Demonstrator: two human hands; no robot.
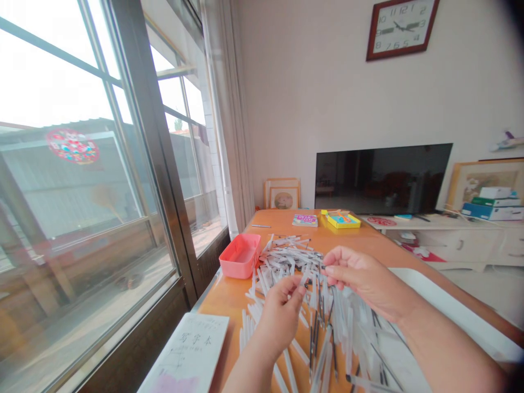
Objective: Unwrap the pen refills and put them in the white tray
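My left hand (283, 312) pinches a translucent pen tube (305, 277) between thumb and fingers, over the heap. Just to the right, my right hand (352, 268) is closed in a pinch, with a small dark tip showing at its fingers; what it belongs to cannot be made out. Beneath both hands spreads a loose heap of clear and white pen barrels (282, 265), lying in many directions. Thin black pen refills (314, 341) lie among them, nearer to me.
A pink plastic box (239, 256) stands left of the heap. A writing notebook (192, 349) lies front left by the window. A white tray (429, 289) is on the right. At the table's far end lie a yellow box (344, 220), a purple booklet (305, 220) and a pen (261, 226).
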